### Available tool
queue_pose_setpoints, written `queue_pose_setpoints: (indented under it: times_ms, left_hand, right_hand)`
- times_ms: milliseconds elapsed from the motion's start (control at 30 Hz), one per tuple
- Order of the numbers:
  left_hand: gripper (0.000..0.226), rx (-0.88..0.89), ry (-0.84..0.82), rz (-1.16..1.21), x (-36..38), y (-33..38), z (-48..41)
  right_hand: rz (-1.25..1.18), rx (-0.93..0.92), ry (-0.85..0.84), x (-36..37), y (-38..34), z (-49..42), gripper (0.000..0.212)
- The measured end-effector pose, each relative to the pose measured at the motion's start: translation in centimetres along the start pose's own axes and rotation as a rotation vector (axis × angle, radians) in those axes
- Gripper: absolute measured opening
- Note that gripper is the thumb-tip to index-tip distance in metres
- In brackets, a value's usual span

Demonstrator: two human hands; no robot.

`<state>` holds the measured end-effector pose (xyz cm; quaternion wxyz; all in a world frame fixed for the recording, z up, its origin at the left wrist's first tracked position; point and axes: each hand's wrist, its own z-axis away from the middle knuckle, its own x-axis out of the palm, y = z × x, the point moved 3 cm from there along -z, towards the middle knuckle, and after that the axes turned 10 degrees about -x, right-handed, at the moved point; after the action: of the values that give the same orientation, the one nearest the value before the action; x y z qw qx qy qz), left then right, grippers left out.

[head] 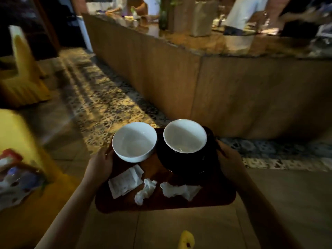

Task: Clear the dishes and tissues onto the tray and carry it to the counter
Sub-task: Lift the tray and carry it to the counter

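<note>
I hold a dark brown tray [212, 198] in front of me above the floor. My left hand [100, 164] grips its left edge and my right hand [230, 162] grips its right edge. On the tray's far side stand a white bowl [134, 141] on the left and a second white bowl [185, 135] nested in dark dishes [190, 164] on the right. Near me on the tray lie a flat tissue [124, 180] and two crumpled tissues [145, 191], [177, 191]. The wooden counter [224, 83] rises straight ahead.
The counter top carries a brown paper bag [203, 17], a green bottle [163, 17] and other blurred items, with a person in white [240, 13] behind it. Yellow seats [23, 72] stand at the left. Patterned floor tiles [100, 97] run along the counter's base.
</note>
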<state>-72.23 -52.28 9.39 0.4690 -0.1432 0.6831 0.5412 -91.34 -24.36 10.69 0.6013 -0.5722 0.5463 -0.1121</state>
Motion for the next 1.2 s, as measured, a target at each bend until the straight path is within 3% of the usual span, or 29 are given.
queue_pose_setpoints:
  times_ms: [533,800,1067,1200]
  left_hand:
    - [0.036,0.108,-0.145,0.071,12.4,22.3,-14.8]
    - [0.023,0.116,-0.178,0.058,18.8,29.3,-24.2]
    - [0.025,0.068,-0.204,0.069,24.2,36.8,-38.4]
    - [0.023,0.126,-0.156,0.024,25.8,42.1,-45.5]
  right_hand:
    - [0.014,0.082,0.134,-13.2,9.2,-17.9,0.025]
    - [-0.025,0.14,0.132,-14.4,14.4,-28.8,0.028]
    - [-0.072,0.144,0.167,-14.1,18.4,-44.7,0.022]
    - [-0.059,0.134,0.193,-14.6,20.1,-52.9,0.025]
